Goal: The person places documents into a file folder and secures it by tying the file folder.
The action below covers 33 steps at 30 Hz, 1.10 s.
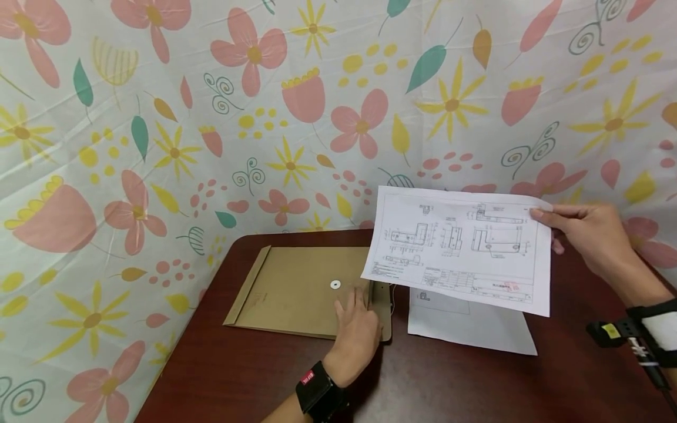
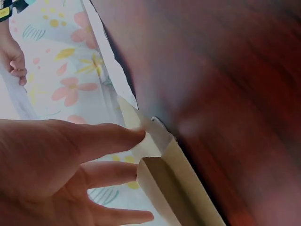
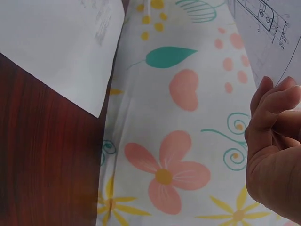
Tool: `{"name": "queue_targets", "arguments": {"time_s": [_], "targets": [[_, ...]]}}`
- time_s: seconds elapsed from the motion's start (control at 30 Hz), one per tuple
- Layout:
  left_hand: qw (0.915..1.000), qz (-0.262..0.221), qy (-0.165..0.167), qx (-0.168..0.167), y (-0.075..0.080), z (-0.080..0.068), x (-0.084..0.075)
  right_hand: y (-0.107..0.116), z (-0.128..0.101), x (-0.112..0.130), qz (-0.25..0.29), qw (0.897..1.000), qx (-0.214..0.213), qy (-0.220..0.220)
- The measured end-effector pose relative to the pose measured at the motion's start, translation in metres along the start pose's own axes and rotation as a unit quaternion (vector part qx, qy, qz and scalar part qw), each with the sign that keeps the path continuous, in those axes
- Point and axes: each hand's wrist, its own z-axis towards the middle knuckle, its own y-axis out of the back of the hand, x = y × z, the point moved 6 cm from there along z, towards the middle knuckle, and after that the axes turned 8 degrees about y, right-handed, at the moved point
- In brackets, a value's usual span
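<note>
While pinched at its right edge by the right hand [image 1: 587, 235], thumb on the printed face and fingers behind: a drawing sheet [image 1: 460, 247], lifted clear of the desk [image 1: 254, 376] and tilted toward the head camera. Printed with line drawings of parts and a title block along the bottom edge. Grip here closed on the sheet, seen also from the right wrist, where curled fingers [image 3: 275, 101] sit against a corner of the drawing [image 3: 263, 28].

Below that, lying flat on the desk: a second sheet [image 1: 471, 326], partly covered in the head view by the raised one, just right of the envelope [image 1: 296, 288].

Brown envelope flat on the dark wood, open flap at its left end, a white round clasp disc [image 1: 335, 285] near its middle. Resting on the envelope's right end: the left hand [image 1: 357, 332], fingers straight and spread, pressing down, nothing grasped. From the left wrist, fingertips [image 2: 134, 136] touching the folded paper edge of the envelope [image 2: 174, 188].

A black band with a red label [image 1: 308, 379] on the left wrist; a black strap with a yellow tag [image 1: 610, 330] on the right wrist.

Behind and to the left of the desk: a floral cloth [image 1: 158, 117] with pink and yellow flowers and green leaves, hanging as a backdrop.
</note>
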Motion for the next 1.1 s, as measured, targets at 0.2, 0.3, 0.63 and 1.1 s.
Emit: {"name": "queue_targets", "arguments": {"time_s": [0.2,0.3,0.63,1.1], "targets": [[0.9984,0.046,0.009,0.032,-0.004,0.001,0.0,0.002,-0.002,-0.009,0.008,1.0,-0.006,-0.014],[0.9952,0.095,0.017,0.011,-0.004,0.003,0.001,0.003,-0.004,-0.014,0.015,1.0,-0.006,-0.021],[0.9895,0.138,0.039,-0.022,-0.001,0.009,0.005,-0.016,-0.018,-0.045,0.048,0.996,0.041,-0.069],[0.9871,0.15,0.044,-0.033,-0.003,0.007,0.007,-0.065,-0.04,-0.072,0.091,0.979,0.149,-0.105]]}}
